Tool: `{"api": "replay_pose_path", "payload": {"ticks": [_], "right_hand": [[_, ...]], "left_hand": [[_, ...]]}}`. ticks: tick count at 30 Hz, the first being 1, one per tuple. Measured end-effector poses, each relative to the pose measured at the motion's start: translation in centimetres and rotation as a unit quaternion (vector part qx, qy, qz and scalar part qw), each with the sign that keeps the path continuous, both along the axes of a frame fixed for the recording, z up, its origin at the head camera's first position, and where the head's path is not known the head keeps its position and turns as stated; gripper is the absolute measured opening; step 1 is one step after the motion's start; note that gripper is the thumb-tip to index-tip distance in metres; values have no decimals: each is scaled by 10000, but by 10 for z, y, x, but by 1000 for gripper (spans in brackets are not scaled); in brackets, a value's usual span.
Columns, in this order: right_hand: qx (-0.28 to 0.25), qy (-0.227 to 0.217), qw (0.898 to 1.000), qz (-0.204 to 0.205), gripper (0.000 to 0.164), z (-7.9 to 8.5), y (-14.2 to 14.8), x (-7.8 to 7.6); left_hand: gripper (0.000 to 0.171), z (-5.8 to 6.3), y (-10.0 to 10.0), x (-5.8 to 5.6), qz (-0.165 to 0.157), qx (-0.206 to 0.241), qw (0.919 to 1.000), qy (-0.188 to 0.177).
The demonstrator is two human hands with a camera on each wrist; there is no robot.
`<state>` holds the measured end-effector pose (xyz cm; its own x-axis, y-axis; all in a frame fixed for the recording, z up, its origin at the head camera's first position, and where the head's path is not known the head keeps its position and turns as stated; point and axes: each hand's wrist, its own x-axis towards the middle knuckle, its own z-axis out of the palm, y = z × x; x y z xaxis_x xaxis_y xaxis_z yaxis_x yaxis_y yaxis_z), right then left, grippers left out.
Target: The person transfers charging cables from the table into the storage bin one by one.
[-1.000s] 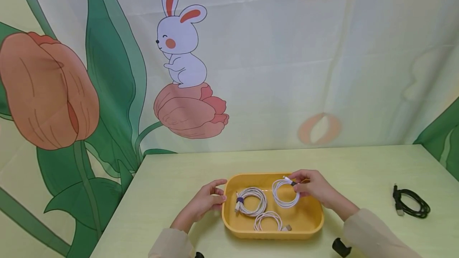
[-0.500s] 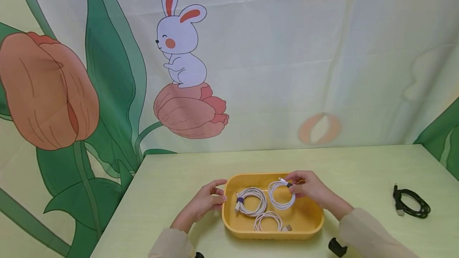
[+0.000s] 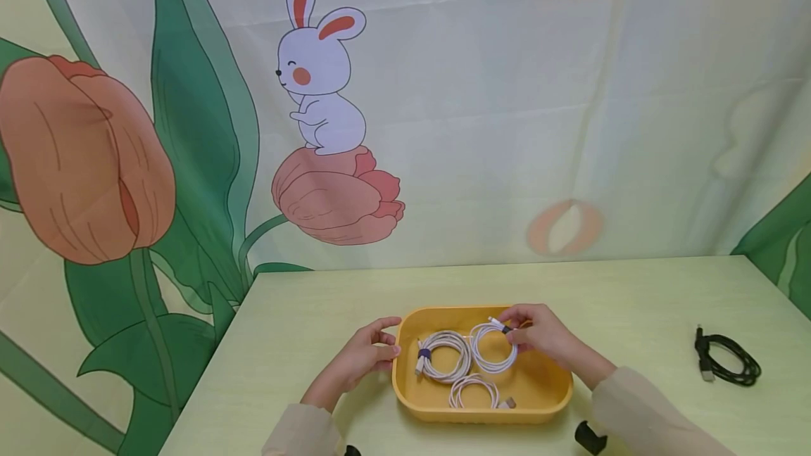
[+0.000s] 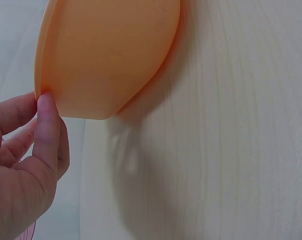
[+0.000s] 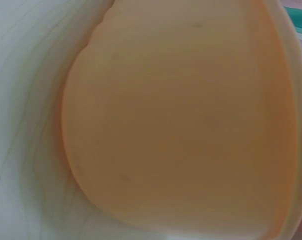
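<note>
Right grip [image 3: 541,331] has a white coiled cable [image 3: 496,369] pinched at its dark tie, btw, w/ the loop sitting just left of the fingers, inside the yellow tray's [image 3: 538,384] outline. Can't tell if it's touching the bottom tho. Left grip [image 3: 364,354] is pinching the tray's left rim. Thicker coil w/ purple tie [image 3: 465,361] is right beside the held one.

An indoor tabletop set-up, room type unclear — a pale wood-grain table [image 3: 633,315] before a creased cloth backdrop [image 3: 481,125] printed with a rabbit [image 3: 323,79] and tulips [image 3: 89,160].
</note>
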<state>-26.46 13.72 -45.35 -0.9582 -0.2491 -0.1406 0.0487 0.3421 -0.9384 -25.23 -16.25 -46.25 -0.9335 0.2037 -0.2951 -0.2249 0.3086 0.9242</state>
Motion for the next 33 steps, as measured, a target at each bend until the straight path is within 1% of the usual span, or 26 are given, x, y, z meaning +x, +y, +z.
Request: {"api": "replay_pose_path", "payload": {"ticks": [10, 16, 20, 26, 33], "right_hand": [[120, 60, 9998, -149, 26, -4, -4, 0], [319, 151, 9991, -248, 24, -7, -6, -1], [441, 140, 9984, -339, 25, -6, -8, -1], [470, 93, 9977, -475, 24, -5, -10, 0], [583, 287, 9967, -480, 23, -11, -12, -2]], "left_hand": [[49, 1, -1, 1, -6, 4, 10000, 17], [49, 1, 0, 1, -22, 31, 10000, 27], [49, 0, 0, 1, -26, 19, 10000, 14], [49, 1, 0, 1, -9, 6, 10000, 10], [50, 2, -1, 2, -51, 52, 10000, 46]]}}
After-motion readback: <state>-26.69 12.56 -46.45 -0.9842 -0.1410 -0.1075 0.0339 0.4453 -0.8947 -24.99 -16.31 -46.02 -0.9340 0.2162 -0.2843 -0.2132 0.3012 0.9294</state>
